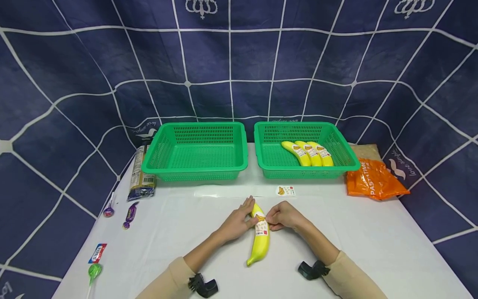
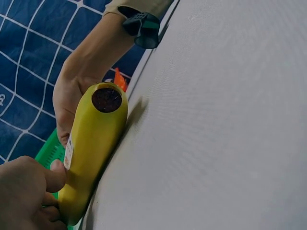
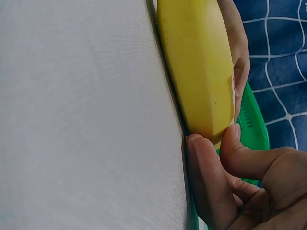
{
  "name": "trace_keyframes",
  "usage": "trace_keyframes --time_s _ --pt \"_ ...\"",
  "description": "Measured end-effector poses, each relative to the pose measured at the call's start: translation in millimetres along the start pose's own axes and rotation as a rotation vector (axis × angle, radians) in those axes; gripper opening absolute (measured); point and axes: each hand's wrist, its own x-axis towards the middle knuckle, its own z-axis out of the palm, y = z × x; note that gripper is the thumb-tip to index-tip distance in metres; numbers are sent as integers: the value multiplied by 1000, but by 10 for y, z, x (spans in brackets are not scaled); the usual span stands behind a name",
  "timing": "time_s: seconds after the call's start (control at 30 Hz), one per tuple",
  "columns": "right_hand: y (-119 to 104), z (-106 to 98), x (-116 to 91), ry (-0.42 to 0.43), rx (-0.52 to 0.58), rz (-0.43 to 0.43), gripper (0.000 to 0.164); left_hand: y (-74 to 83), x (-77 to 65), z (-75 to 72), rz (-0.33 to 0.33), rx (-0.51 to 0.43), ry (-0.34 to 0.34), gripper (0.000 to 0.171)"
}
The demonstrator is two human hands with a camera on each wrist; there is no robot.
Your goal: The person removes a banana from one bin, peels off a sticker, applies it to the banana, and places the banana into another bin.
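Observation:
A yellow banana [image 1: 259, 249] lies lengthwise on the white table, its stem end toward the person. A white label [image 1: 262, 229] with a banana picture is stuck across its upper side. The left hand [image 1: 238, 223] holds the far part, fingers along the far end and thumb at the label. From the other side, the curled right hand [image 1: 285, 216] grips the banana's edge beside the label. In the right wrist view its thumb [image 3: 235, 139] presses at the label's edge, while the forefinger [image 3: 206, 167] lies lower, near the tabletop.
A backing strip [image 1: 231, 191] bearing one label [image 1: 285, 191] lies beyond the hands. Behind stand a green basket [image 1: 194, 171] and another [image 1: 306, 171] with 3 labelled bananas [image 1: 308, 153]. An orange pasta bag [image 1: 373, 178] is at right; a dark-ended packet [image 1: 142, 174] and sweets [image 1: 130, 215] are left.

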Motion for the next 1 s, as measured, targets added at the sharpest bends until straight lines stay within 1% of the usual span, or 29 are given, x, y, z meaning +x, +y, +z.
trace_keyframes --time_s 0.1,0.2,0.37,0.43,0.53,0.6,0.77,0.87,1.0 --pt "-2 11 9 6 7 7 13 -9 -8 9 1 7 14 69" --pt "6 22 19 15 10 11 14 -27 -7 20 15 19 43 68" --pt "-18 18 28 47 13 41 18 -39 11 27 5 47 89 71" --pt "-51 13 20 56 11 58 20 -40 15 21 -4 49 93 71" --pt "-111 21 -13 69 -8 78 23 -36 9 9 -14 46 77 69" --pt "-146 35 -41 85 -33 88 25 -25 5 2 -24 46 51 70" --pt "-182 66 -72 115 -77 88 27 12 -6 -8 -29 52 5 82" --pt "-176 74 -78 121 -77 86 26 22 -14 0 -29 59 -4 85" --pt "-162 70 -90 112 -54 90 25 3 -13 18 -25 52 -4 82"
